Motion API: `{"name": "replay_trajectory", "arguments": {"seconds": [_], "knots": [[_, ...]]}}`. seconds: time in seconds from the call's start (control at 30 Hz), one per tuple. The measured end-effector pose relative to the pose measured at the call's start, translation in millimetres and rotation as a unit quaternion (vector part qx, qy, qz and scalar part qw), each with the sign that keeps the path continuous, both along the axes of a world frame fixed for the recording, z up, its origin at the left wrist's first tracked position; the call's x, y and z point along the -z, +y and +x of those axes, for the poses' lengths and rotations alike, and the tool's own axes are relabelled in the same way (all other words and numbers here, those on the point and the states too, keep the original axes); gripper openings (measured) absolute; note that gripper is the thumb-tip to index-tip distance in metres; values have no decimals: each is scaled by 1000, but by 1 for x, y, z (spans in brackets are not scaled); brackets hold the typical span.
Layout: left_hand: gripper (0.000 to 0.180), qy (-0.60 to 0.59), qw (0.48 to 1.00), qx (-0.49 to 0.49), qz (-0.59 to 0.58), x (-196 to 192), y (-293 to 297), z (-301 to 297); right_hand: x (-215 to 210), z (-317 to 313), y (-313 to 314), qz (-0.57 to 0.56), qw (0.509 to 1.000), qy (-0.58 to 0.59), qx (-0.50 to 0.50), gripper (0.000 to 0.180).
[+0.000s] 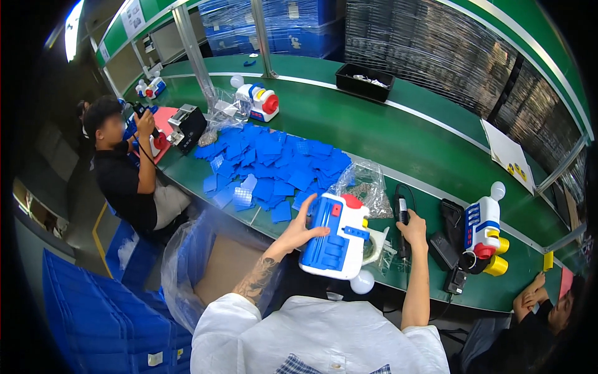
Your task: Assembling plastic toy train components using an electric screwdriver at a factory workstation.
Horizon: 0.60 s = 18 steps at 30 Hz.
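My left hand [299, 233] grips a white and blue plastic toy [331, 240] from its left side, thumb across the blue shell. The toy is tilted above the bench's near edge; a red piece, a yellow piece and a white ball show on it. My right hand [414, 232] is closed around a black and grey electric screwdriver [403, 209], which stands near upright over the bench; some of its fingers are hidden. Between the hands, behind the toy, lies a clear plastic bag [367, 187] of small parts.
Blue plastic squares [268, 162] lie heaped on the green bench [311, 118]. Similar toys stand at the back [265, 103] and right [483, 224]. A black tray [364, 83] sits on the far side. A lined carton [227, 274] stands below left. One co-worker [128, 168] sits left, another [529, 330] right.
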<state>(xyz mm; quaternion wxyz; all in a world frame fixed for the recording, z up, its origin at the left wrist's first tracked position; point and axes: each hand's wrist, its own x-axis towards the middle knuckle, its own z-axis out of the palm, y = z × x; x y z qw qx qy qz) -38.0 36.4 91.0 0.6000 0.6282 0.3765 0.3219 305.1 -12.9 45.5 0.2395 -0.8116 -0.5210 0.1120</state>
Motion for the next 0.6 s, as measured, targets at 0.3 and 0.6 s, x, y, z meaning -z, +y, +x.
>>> {"name": "replay_trajectory", "arguments": {"seconds": [0.3, 0.6], "knots": [[92, -17, 881, -38, 472, -102, -14, 49, -132, -51, -43, 122, 744, 630, -184, 61], [60, 147, 653, 52, 741, -76, -28, 86, -73, -13, -45, 170, 568, 802, -75, 49]]}}
